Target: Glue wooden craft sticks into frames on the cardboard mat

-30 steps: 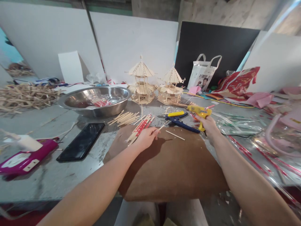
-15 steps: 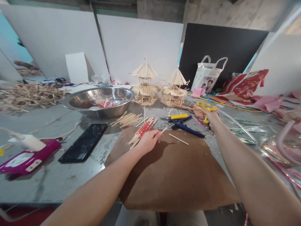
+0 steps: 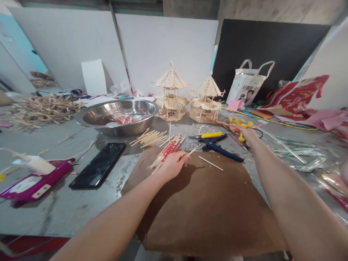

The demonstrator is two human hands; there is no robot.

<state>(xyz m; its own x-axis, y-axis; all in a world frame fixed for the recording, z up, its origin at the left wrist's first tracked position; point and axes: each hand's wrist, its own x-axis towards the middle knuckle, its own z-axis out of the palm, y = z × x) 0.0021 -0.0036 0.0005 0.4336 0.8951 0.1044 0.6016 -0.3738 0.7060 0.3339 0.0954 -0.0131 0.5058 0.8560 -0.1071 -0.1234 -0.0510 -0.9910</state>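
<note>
One thin stick (image 3: 192, 150) is pinched in the fingers of the left hand (image 3: 174, 166), just above the far edge of the mat (image 3: 206, 210). Beyond the mat's far right corner, the right hand (image 3: 247, 137) grips the glue gun (image 3: 240, 123) by its handle, fingers wrapped around it, well apart from the stick. The step in hand looks like readying both for gluing; the next move seems to call for a steady stick and a careful approach with the nozzle.

Near the left hand, a loose stick (image 3: 211, 163) lies on the mat, and red-banded sticks (image 3: 170, 146) cross its far edge. Just past that edge sit the pliers (image 3: 220, 149) and knife (image 3: 212, 135). Toward the far edge of the desk (image 3: 76, 217) stand two pagodas (image 3: 172, 105), with the bowl (image 3: 127, 128) to their left.
</note>
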